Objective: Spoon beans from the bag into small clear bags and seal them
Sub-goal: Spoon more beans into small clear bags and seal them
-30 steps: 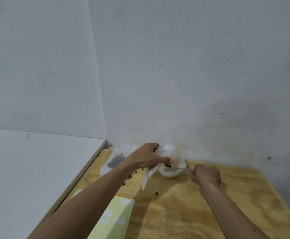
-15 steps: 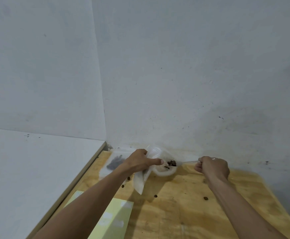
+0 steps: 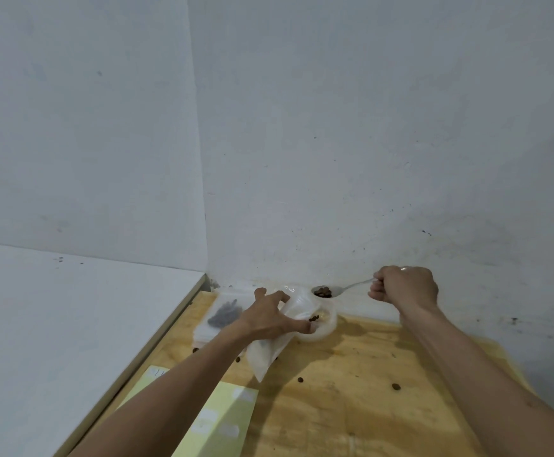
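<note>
Lying nearest on the plywood table (image 3: pixel 351 407), at seven o'clock, is a pale yellow sheet (image 3: pixel 222 420); loose beans (image 3: pixel 395 386) dot the wood. Farther, at centre, the left hand (image 3: pixel 269 319) grips a small clear bag (image 3: pixel 269 352) beside the larger bean bag (image 3: pixel 321 324). At one o'clock, the right hand (image 3: pixel 404 286), fist closed, holds a spoon (image 3: pixel 331 290) loaded with beans above it.

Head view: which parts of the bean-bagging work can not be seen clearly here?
- Small clear bag: its opening is hidden under the left hand.
- Spoon: the handle end is hidden inside the right hand.
- Pouch by the wall: the dark contents are too blurred to identify.
- Yellow sheet: cut off by the bottom edge.
</note>
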A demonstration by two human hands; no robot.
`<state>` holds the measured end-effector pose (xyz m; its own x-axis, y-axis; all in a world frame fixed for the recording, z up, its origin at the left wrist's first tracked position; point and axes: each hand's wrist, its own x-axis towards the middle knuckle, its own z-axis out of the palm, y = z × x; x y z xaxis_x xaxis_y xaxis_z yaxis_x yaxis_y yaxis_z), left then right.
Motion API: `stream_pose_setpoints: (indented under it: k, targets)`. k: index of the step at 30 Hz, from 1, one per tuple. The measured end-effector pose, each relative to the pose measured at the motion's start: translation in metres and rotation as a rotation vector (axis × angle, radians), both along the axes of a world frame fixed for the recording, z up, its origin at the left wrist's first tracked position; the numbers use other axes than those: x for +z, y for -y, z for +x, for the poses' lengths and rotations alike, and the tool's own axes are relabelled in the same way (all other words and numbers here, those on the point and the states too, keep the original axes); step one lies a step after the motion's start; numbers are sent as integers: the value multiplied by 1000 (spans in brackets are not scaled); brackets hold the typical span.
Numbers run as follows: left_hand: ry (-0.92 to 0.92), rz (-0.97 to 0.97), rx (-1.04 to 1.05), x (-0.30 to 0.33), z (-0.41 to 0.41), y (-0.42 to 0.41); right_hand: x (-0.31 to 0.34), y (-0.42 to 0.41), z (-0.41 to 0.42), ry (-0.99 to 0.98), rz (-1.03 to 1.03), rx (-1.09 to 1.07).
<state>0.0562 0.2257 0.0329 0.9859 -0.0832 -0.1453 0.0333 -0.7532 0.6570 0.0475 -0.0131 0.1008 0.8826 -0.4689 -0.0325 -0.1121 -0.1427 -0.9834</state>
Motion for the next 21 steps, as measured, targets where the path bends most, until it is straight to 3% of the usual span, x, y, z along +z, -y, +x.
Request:
stream_pose_setpoints:
  k: [7,11,21]
  targets:
    - [-29,-19,14,5,0,2,8,-30,-7,159,-363,200]
    - [-77,-143,77,5,3,-3,8,-27,-7,299,-460,147]
    - [-125,-295,98,0,10,0,-49,-40,7,267,-642,200]
